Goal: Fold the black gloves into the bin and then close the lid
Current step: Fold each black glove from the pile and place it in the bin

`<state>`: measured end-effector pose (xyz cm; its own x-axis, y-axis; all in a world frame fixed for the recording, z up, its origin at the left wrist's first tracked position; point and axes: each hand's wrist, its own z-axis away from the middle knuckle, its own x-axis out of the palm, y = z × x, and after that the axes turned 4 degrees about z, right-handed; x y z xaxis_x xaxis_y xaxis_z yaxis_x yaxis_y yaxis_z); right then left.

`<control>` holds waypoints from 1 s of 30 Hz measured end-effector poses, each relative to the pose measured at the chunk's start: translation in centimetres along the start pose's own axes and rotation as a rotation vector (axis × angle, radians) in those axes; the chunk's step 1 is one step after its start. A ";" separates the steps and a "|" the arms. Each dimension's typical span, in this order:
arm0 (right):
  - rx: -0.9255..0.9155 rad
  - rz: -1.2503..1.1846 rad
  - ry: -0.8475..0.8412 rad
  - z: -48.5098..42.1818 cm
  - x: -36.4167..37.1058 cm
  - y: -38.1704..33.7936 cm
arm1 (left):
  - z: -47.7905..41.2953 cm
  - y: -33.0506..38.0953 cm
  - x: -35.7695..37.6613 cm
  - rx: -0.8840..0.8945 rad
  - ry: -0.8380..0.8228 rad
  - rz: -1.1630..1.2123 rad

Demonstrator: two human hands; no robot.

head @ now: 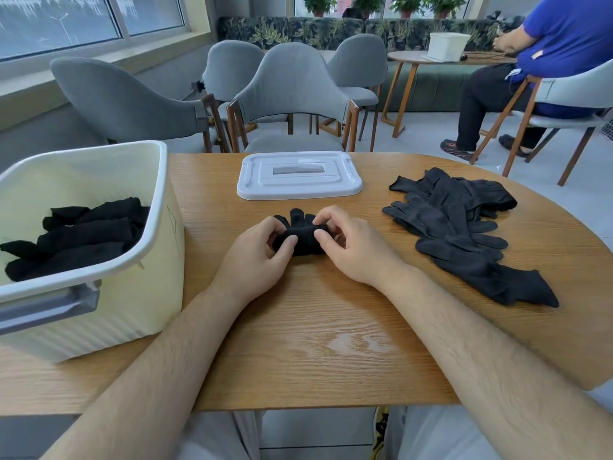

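A black glove lies bunched on the wooden table in front of me, its fingertips pointing away. My left hand pinches its left end and my right hand pinches its right end, thumbs on the near side. On the left stands a cream bin with several folded black gloves inside. The white lid lies flat at the far middle of the table. A loose pile of black gloves is spread on the right.
Several grey chairs stand beyond the table's far edge. At the far right a person in a blue shirt sits at another table with a white basket. Bare tabletop lies near me.
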<state>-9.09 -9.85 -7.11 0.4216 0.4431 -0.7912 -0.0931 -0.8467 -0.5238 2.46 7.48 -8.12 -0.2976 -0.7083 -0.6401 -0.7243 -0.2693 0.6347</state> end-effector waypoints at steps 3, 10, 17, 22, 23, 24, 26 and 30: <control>-0.013 0.047 0.037 -0.1 0.5 0.1 | -0.3 0.0 0.2 -0.034 0.021 0.051; -0.058 0.120 0.009 -0.4 0.5 0.9 | -0.4 -0.8 0.9 0.119 0.010 -0.114; -0.085 0.119 -0.120 0.2 -1.1 1.3 | 0.2 -1.4 0.3 0.154 -0.153 -0.184; -0.061 0.095 -0.054 0.2 -0.4 0.9 | 0.0 -1.2 0.3 0.086 -0.056 -0.056; -0.033 0.069 -0.054 0.2 -0.3 0.8 | 0.0 -1.2 0.3 0.065 -0.043 -0.027; -0.005 0.052 -0.056 0.2 -0.2 0.7 | 0.1 -1.1 0.3 0.044 -0.035 -0.006; 0.044 0.049 -0.061 0.0 0.2 0.5 | -0.1 -0.8 0.3 0.000 -0.029 0.025; 0.071 0.136 -0.009 -0.7 1.0 0.3 | -0.8 -0.1 0.6 -0.083 -0.016 0.023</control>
<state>-8.09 -9.87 -7.80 0.3930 0.3287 -0.8588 -0.2125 -0.8762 -0.4326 2.87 6.60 -8.22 -0.3242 -0.7045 -0.6313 -0.6633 -0.3065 0.6827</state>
